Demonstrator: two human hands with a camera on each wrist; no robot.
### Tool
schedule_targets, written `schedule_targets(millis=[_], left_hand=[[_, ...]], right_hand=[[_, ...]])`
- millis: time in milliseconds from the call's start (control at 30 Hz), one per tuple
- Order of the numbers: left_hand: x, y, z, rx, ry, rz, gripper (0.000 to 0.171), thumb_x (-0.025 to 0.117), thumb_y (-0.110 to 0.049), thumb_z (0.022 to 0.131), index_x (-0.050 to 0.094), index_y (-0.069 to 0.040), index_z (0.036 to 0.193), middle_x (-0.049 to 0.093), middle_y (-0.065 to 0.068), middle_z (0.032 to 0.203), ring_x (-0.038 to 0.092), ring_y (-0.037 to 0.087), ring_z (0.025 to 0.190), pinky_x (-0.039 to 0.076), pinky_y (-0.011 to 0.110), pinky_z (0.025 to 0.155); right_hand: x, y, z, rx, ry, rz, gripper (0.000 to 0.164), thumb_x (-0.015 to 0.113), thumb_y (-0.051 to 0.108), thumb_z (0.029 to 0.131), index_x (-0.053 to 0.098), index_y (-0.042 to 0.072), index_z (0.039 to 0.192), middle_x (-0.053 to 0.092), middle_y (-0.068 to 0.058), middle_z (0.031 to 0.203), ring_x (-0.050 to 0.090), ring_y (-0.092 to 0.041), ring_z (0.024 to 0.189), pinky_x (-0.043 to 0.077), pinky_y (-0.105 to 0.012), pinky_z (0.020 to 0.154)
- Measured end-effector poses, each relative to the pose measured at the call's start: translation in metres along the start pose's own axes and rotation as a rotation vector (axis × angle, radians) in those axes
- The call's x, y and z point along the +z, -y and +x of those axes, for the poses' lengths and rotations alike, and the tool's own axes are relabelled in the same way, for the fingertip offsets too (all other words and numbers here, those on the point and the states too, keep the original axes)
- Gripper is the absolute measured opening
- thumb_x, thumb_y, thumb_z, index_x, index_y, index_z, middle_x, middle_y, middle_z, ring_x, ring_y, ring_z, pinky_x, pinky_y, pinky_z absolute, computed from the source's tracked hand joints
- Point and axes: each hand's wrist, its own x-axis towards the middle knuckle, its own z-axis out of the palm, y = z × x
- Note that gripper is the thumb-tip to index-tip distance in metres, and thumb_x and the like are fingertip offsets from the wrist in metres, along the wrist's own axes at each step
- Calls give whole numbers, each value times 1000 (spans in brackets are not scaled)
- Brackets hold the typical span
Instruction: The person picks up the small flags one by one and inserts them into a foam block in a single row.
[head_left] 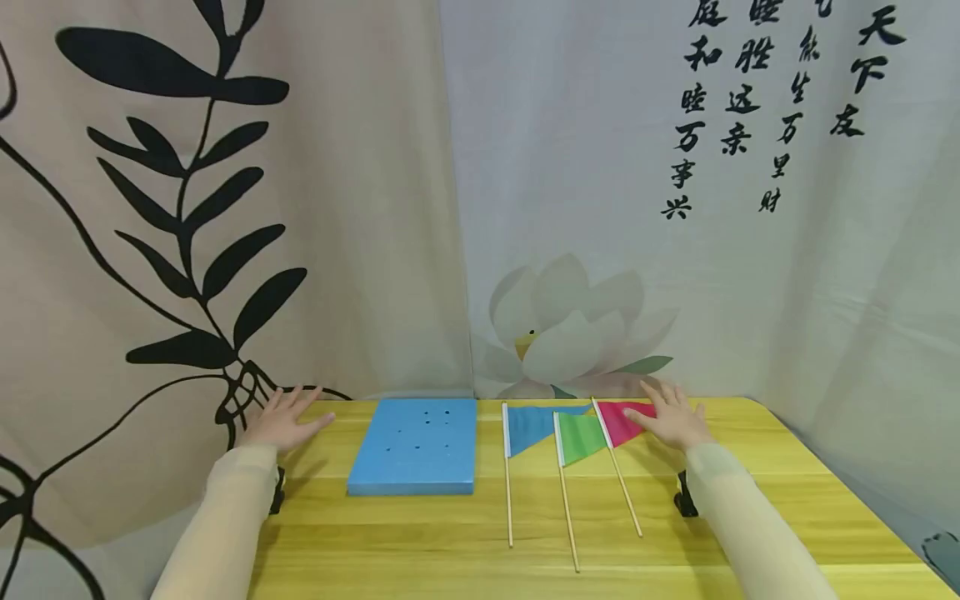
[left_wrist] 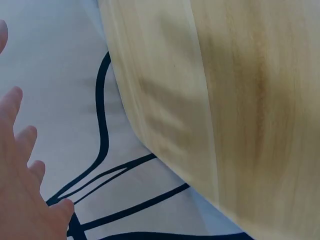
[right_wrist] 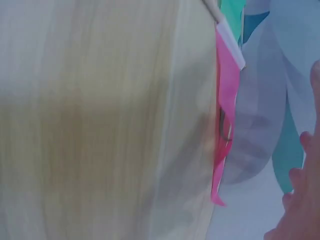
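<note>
My left hand (head_left: 283,423) is held over the table's left side with fingers spread, apart from the blue block (head_left: 420,475). That flat block has several small holes in its top. To its right lie three pennants on thin wooden sticks: a blue flag (head_left: 528,429), a green flag (head_left: 581,437) and a pink flag (head_left: 624,421). Beside the pink one is my right hand (head_left: 677,419), fingers spread and holding nothing; the head view does not show whether it touches the cloth. In the right wrist view the pink flag (right_wrist: 227,80) appears apart from the fingers (right_wrist: 295,180).
The wooden table (head_left: 390,542) has a rounded far right corner. Behind it hangs a pale curtain (head_left: 375,208) with a black plant print, a lotus and written characters. A dark band (head_left: 685,496) is strapped at the right wrist.
</note>
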Motion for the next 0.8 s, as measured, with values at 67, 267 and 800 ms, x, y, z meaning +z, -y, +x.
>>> schedule_targets(millis=[67, 267, 800], left_hand=[[3, 3, 1, 8, 3, -5, 83, 42, -65, 94, 18, -18, 157, 10, 27, 157, -2, 54, 139, 0, 83, 95], [13, 3, 3, 25, -2, -29, 81, 42, -65, 94, 17, -20, 157, 8, 25, 158, 0, 53, 140, 4, 81, 98], [36, -14, -4, 99, 19, -381, 77, 56, -45, 97, 22, -7, 155, 9, 28, 157, 13, 54, 138, 19, 76, 102]], right_hand=[[1, 6, 0, -7, 0, 2, 89, 43, 68, 92, 25, 7, 154, 11, -30, 155, 4, -55, 139, -4, -81, 98], [11, 36, 2, -75, 1, 59, 81, 48, 58, 95, 24, 9, 155, 11, -29, 156, 5, -52, 141, 1, -81, 99], [45, 129, -3, -269, 31, 435, 75, 62, 41, 95, 29, 7, 153, 25, -20, 156, 20, -42, 142, 25, -66, 108]])
